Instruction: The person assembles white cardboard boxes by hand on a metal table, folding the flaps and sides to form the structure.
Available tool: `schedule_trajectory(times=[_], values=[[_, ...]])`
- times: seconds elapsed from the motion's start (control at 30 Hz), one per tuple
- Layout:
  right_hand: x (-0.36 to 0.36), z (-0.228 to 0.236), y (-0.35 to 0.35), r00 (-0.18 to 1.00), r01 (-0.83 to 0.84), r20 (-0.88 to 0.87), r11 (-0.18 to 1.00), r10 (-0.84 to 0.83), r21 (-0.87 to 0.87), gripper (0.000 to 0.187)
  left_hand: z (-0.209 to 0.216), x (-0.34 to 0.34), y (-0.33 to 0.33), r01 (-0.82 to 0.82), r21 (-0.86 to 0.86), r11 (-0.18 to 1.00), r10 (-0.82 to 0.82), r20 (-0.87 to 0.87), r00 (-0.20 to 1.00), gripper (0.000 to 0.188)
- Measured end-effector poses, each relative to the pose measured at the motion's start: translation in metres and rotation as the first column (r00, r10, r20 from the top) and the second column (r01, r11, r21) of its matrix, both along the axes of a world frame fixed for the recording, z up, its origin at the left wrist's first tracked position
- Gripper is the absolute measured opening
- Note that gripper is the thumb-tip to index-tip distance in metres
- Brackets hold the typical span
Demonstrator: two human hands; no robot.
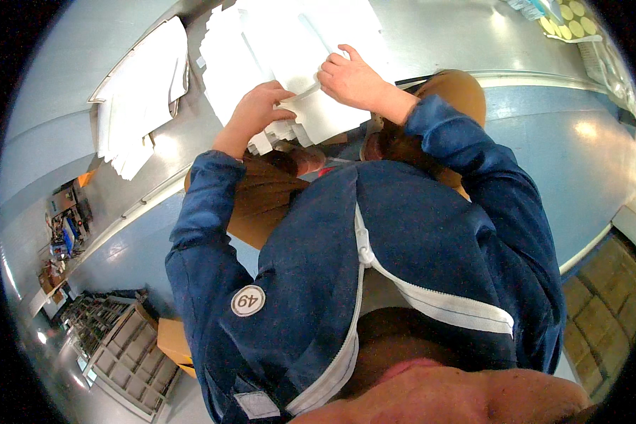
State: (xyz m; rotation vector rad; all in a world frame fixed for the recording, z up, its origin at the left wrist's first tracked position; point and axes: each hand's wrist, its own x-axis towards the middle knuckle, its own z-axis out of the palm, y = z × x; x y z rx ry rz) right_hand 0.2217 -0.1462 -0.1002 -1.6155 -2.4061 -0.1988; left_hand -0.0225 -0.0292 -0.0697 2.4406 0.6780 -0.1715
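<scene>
In front of me lies a stack of white die-cut card sheets (pixel 247 49), bright and partly washed out by glare. My left hand (pixel 261 112) has its fingers and thumb curved round the near part of a white card blank (pixel 307 93). Just to the right, my right hand (pixel 350 79) grips the same blank with curled fingers, its index finger raised. Between the two hands the card's edge bends in a curve. Notched tabs of the sheets hang towards my knees.
Another pile of white sheets (pixel 140 99) lies to the left on the metal table (pixel 445 42). Plastic packaging with yellow circles (pixel 576 21) sits at the far right. A slatted grey rack (pixel 131 357) and a cardboard box (pixel 173 343) stand at lower left.
</scene>
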Motion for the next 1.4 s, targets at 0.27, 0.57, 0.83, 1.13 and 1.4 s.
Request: schedule_trajectory(times=[0.27,0.57,0.83,1.13,1.4], values=[[-0.001,0.004,-0.001,0.994,0.001,-0.108,0.999,0.003,0.038,0.041,0.009,0.002,0.006,-0.085,-0.237,0.968,0.101,0.055,0.993,0.044],[0.001,0.003,-0.006,0.982,-0.027,-0.183,0.994,0.046,0.102,0.051,-0.01,0.009,-0.006,0.0,0.105,0.994,-0.011,0.098,0.995,0.028],[-0.001,0.043,-0.06,0.968,-0.172,-0.214,0.965,0.129,-0.199,0.052,-0.002,0.004,-0.012,-0.135,-0.01,0.991,0.136,0.077,0.988,0.026],[-0.006,0.042,-0.02,0.985,-0.074,-0.164,0.984,0.047,-0.162,0.024,0.005,0.016,-0.016,-0.173,-0.058,0.983,0.175,0.036,0.984,0.032],[0.0,0.047,-0.006,0.982,-0.029,-0.189,0.967,-0.02,-0.252,0.02,0.007,0.012,-0.028,-0.142,-0.024,0.99,0.144,0.117,0.983,0.034]])
